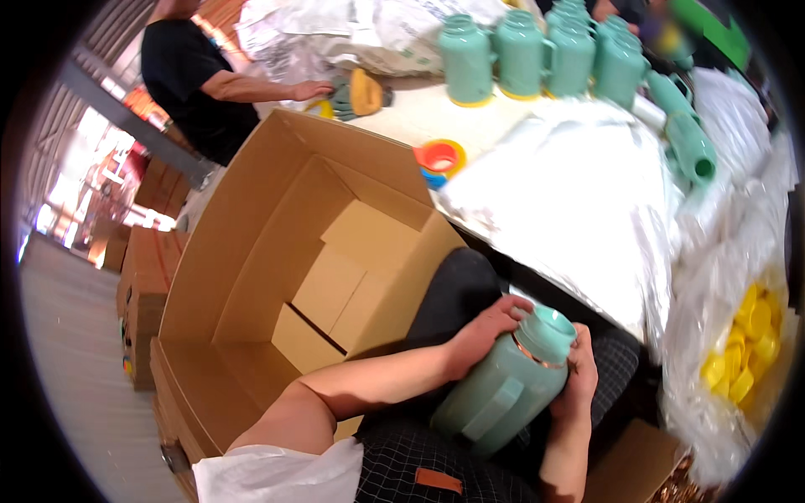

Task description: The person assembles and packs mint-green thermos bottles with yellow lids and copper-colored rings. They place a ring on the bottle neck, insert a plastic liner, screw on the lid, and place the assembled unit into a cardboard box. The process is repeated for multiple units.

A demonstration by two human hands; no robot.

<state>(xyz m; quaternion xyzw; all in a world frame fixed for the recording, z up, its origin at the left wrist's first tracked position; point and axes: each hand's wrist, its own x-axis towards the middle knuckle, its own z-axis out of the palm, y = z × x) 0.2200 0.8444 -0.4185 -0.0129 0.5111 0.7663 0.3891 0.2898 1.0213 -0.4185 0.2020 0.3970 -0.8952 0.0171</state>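
Note:
A mint-green plastic jug with a side handle and a copper-coloured ring below its neck stands tilted over my lap. My left hand is closed on its upper left side, fingertips at the neck. Round the other side of the neck, my right hand grips it, with some of its fingers hidden behind the jug. The mouth of the jug faces up and has no lid on it. To my left is a large open cardboard box, whose visible floor shows only its folded flaps.
Several similar green jugs stand along the table's far side, and others lie at the right. White plastic sheeting covers the near table. Yellow caps fill a clear bag at right. Coloured rings lie near the box. A person stands far left.

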